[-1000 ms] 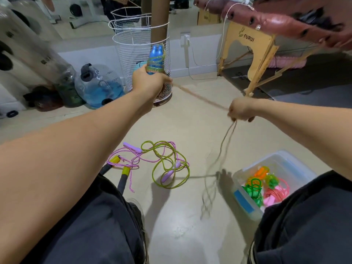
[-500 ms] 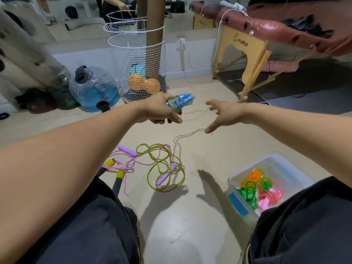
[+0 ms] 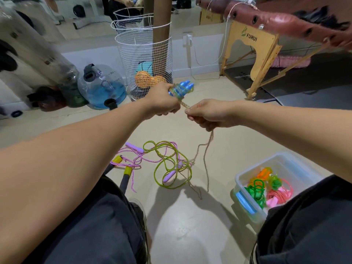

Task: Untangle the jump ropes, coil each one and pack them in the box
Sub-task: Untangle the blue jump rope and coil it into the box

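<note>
- Gripping the blue handles (image 3: pixel 182 88) with rope wound round them, the left hand (image 3: pixel 162 103) has fingers curled tight around the bundle, held out above the floor (image 3: pixel 190 221) about where it was half a second ago.
- The right hand (image 3: pixel 207 113), spread open and empty half a second ago, has now closed on the tan rope (image 3: pixel 206 149); finger and thumb pinch it just beside the bundle, with only a short, taut piece between the two hands.
- A second ago the hands were well apart with a long stretch of rope between them; now they are nearly touching.
- Below the right hand the loose rope hangs down in two strands to the floor, blurred along its length.
- On the floor between the knees lies the tangled pile (image 3: pixel 163 164): a yellow-green rope and a pink rope looped through each other, with purple handles (image 3: pixel 134 147) and yellow-collared handles (image 3: pixel 127 171). It looks unchanged.
- The clear box (image 3: pixel 247 204) sits by the right knee, already holding coiled green, orange and pink ropes, same as before.
- A white wire basket (image 3: pixel 144 60) stands by the wall beyond the hands.
</note>
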